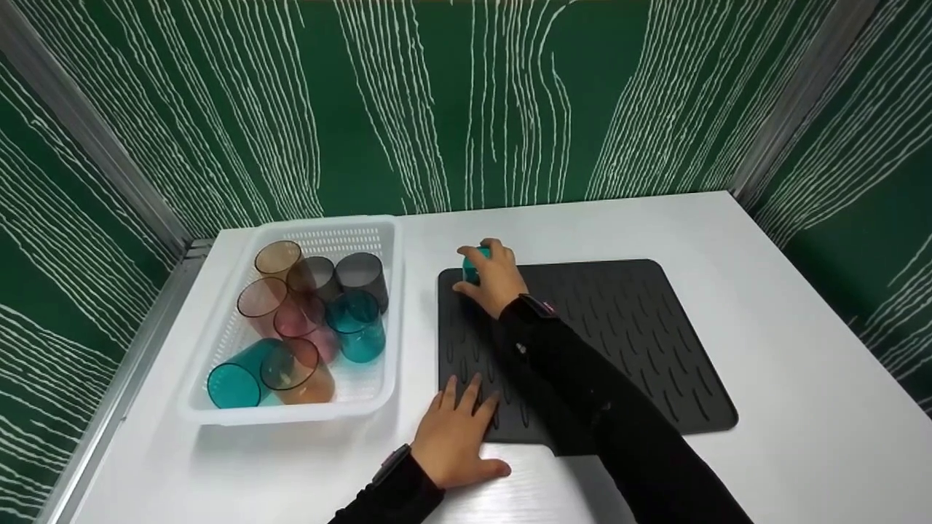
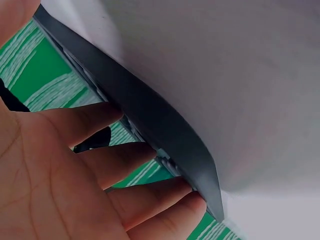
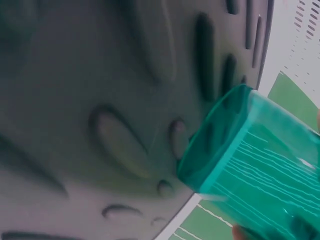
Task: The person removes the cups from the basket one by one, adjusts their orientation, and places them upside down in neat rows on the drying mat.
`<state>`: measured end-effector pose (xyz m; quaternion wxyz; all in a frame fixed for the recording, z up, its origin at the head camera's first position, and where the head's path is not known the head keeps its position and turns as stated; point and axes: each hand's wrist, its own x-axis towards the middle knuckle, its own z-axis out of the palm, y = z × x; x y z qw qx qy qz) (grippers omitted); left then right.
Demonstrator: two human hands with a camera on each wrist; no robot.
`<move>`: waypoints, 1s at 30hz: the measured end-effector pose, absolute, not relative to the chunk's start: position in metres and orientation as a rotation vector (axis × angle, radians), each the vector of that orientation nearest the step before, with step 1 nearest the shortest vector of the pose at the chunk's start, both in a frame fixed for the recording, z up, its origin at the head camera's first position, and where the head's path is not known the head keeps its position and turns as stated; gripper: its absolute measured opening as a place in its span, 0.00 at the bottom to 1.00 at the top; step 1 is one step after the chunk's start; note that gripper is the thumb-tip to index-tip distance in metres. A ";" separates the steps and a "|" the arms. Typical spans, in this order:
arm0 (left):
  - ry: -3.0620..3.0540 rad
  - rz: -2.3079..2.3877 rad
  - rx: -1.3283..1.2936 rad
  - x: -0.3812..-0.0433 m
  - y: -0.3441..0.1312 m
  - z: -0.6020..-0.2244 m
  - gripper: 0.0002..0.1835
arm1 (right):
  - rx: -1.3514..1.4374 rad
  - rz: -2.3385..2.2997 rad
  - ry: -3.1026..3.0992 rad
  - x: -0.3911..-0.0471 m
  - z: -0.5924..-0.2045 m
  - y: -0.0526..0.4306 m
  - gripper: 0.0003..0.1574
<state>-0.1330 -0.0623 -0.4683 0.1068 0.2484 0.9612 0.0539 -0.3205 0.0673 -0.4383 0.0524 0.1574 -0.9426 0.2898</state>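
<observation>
My right hand (image 1: 497,280) grips a teal see-through tumbler (image 1: 473,263) at the far left corner of the black ribbed mat (image 1: 619,327). In the right wrist view the tumbler (image 3: 270,160) has its rim right at the mat's surface (image 3: 65,75), and only bits of the fingers show at the frame's edge. My left hand (image 1: 455,440) lies with spread fingers on the mat's near left corner. Seen from the left wrist, the fingertips touch the mat's edge (image 2: 150,110).
Left of the mat stands a white plastic basket (image 1: 394,320). It holds several see-through tumblers, among them a grey one (image 1: 364,276), a teal one (image 1: 362,335) and an orange one (image 1: 309,382). Green walls with white streaks (image 1: 451,109) border the white table (image 1: 801,349).
</observation>
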 end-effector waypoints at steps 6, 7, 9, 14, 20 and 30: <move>2.856 0.136 0.750 -0.132 -0.062 -0.468 0.49 | 0.465 0.889 -2.883 -0.319 -0.439 0.070 0.42; 2.855 0.135 0.751 -0.132 -0.061 -0.468 0.49 | 0.459 0.905 -2.876 -0.320 -0.439 0.071 0.42; 2.849 0.131 0.751 -0.132 -0.061 -0.468 0.49 | 0.452 0.935 -2.866 -0.320 -0.441 0.072 0.44; 2.838 0.132 0.753 -0.132 -0.061 -0.467 0.50 | 0.434 0.979 -2.864 -0.318 -0.442 0.074 0.49; 2.856 0.143 0.759 -0.131 -0.060 -0.466 0.49 | 0.429 1.052 -2.844 -0.316 -0.438 0.075 0.51; 2.855 0.150 0.725 -0.131 -0.059 -0.467 0.48 | 0.475 1.137 -2.850 -0.306 -0.414 0.084 0.55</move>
